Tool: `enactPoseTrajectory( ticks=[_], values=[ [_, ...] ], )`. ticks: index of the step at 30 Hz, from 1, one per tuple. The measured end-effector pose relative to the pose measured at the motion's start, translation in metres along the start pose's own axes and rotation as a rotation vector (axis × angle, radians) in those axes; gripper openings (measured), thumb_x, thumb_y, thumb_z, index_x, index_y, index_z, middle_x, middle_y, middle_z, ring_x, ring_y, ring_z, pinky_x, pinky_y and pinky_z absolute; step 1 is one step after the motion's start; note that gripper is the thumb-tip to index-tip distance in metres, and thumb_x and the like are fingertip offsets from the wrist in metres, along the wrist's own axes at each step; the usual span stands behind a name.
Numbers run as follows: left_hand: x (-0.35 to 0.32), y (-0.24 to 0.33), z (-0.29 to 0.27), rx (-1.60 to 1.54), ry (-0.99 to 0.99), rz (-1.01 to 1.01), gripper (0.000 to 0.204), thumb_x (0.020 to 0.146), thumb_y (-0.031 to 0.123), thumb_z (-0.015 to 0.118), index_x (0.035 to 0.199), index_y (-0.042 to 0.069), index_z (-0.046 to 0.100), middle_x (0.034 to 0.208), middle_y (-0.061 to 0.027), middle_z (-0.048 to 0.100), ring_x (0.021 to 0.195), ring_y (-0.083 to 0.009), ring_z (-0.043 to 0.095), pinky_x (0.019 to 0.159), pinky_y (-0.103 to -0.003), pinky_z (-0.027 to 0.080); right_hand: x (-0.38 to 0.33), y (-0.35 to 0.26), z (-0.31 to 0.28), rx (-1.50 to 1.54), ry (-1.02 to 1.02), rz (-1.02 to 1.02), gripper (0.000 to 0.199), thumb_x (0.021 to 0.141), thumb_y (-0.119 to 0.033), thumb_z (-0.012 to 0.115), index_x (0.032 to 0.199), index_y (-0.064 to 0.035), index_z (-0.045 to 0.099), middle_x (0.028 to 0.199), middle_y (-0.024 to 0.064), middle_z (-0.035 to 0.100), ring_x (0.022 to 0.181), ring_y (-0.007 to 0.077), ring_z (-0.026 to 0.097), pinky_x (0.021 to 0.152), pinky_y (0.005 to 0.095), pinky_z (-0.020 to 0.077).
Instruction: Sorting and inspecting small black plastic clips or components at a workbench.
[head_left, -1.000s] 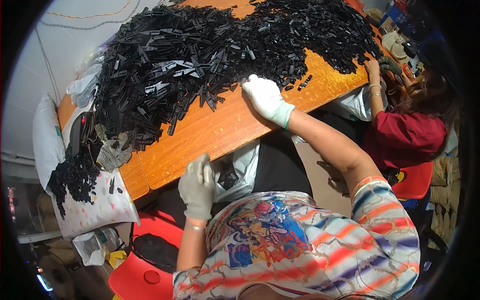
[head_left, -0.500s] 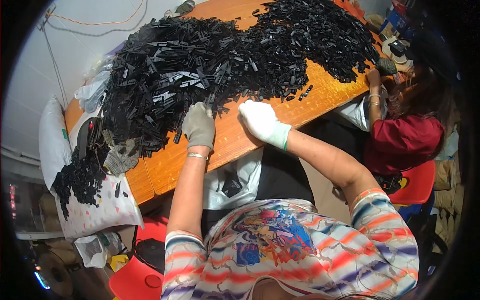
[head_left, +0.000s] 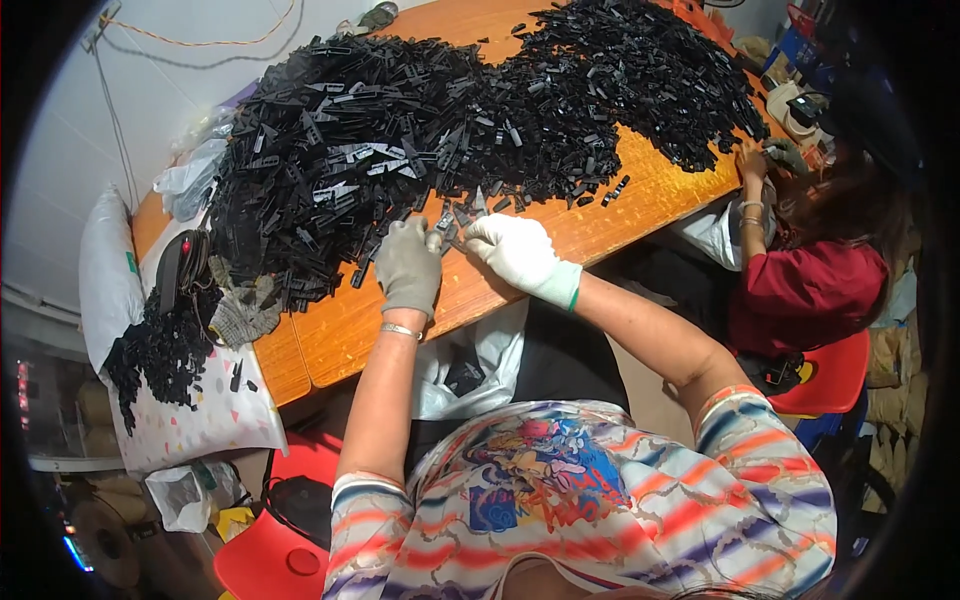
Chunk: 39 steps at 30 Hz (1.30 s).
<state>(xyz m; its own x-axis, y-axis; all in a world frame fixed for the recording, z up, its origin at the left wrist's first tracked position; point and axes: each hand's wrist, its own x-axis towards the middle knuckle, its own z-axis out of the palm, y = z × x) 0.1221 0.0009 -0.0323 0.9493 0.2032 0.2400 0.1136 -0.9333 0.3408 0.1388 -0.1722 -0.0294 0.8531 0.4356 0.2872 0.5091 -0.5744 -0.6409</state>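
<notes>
My left hand (head_left: 408, 268), in a grey glove, is closed at the near edge of a big heap of black plastic parts (head_left: 350, 140). Its fingertips pinch a small black plastic part (head_left: 446, 226) that catches the light. Just to the right, my right hand (head_left: 516, 254) wears a white glove. Its fingers are curled together close to the same part; what they grip is hidden. A few loose dark pieces (head_left: 480, 200) lie on the table just beyond the two hands.
The wooden table (head_left: 560, 235) carries a second heap of smaller black parts (head_left: 640, 70). At left lie a knitted glove (head_left: 245, 310) and more black pieces (head_left: 165, 350) on a patterned sheet. A white bag (head_left: 470, 365) hangs below the table edge. A person in red (head_left: 810, 285) sits at right.
Both hands have come closer together, and a small black part now shows between them. Loose pieces have appeared on the table just beyond. The other person's hand has shifted slightly.
</notes>
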Motion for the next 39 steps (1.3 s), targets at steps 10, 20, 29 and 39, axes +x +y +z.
enactPoseTrajectory(
  ticks=[10, 20, 29, 39],
  values=[
    [-0.001, -0.007, 0.002, 0.115, 0.030, 0.134, 0.016, 0.083, 0.021, 0.069, 0.090, 0.010, 0.059, 0.092, -0.0106, 0.062, 0.086, -0.0309, 0.062, 0.074, -0.042, 0.051, 0.021, -0.011, 0.007, 0.195, 0.103, 0.073, 0.022, 0.088, -0.018, 0.063, 0.106, -0.0063, 0.067, 0.101, 0.0132, 0.068, 0.090, 0.0255, 0.067, 0.081, 0.0325, 0.0516],
    [-0.025, -0.001, -0.027, -0.892, 0.201, 0.104, 0.028, 0.083, -0.002, 0.061, 0.109, 0.003, 0.056, 0.093, -0.0064, 0.060, 0.077, -0.0161, 0.059, 0.066, -0.027, 0.049, 0.015, -0.033, 0.013, 0.258, 0.165, 0.016, 0.023, 0.089, -0.018, 0.063, 0.108, -0.0044, 0.066, 0.102, 0.0127, 0.067, 0.093, 0.0236, 0.067, 0.082, 0.0314, 0.0516],
    [-0.049, -0.005, 0.008, -2.008, 0.007, -0.394, 0.015, 0.091, 0.002, 0.061, 0.106, 0.003, 0.063, 0.096, -0.0053, 0.065, 0.081, -0.0110, 0.061, 0.072, -0.022, 0.051, -0.005, -0.067, 0.007, 0.599, 0.094, 0.201, 0.022, 0.092, -0.014, 0.059, 0.109, -0.0002, 0.064, 0.096, 0.0082, 0.067, 0.083, 0.0126, 0.063, 0.075, 0.0270, 0.0509],
    [-0.056, 0.022, -0.010, -1.630, 0.077, -0.388, 0.023, 0.086, 0.004, 0.069, 0.108, -0.001, 0.061, 0.093, -0.0039, 0.064, 0.076, -0.0070, 0.059, 0.067, -0.019, 0.048, -0.017, -0.045, 0.029, 0.388, 0.330, 0.245, 0.023, 0.091, -0.020, 0.060, 0.108, -0.0061, 0.067, 0.101, 0.0142, 0.069, 0.089, 0.0270, 0.069, 0.078, 0.0342, 0.0538]
  ],
)
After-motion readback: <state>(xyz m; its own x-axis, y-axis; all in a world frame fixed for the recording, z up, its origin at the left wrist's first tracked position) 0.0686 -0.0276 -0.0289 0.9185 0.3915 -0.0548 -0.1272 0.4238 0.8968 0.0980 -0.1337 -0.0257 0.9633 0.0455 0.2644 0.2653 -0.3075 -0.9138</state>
